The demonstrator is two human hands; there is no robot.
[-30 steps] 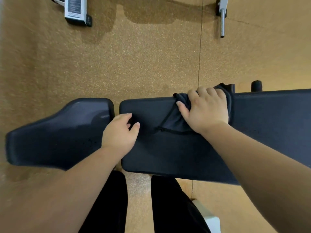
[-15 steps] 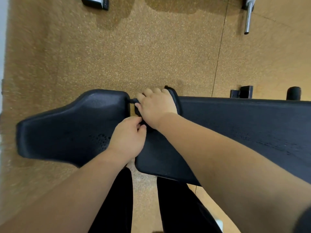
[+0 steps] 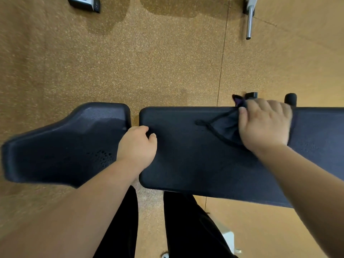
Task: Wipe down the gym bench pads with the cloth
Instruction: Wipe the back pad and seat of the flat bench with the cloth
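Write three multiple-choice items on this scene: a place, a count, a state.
1. Where is the dark crumpled cloth?
A. in a bucket
B. on the long black bench pad
C. on a shelf

2. How many black pads show?
A. one
B. two
C. four

3. The right hand is
A. hanging free
B. gripping a bottle
C. pressing the cloth

1 B: the cloth lies there under the hand.
2 B: the long pad plus a shorter black seat pad.
3 C: its fingers spread over the cloth.
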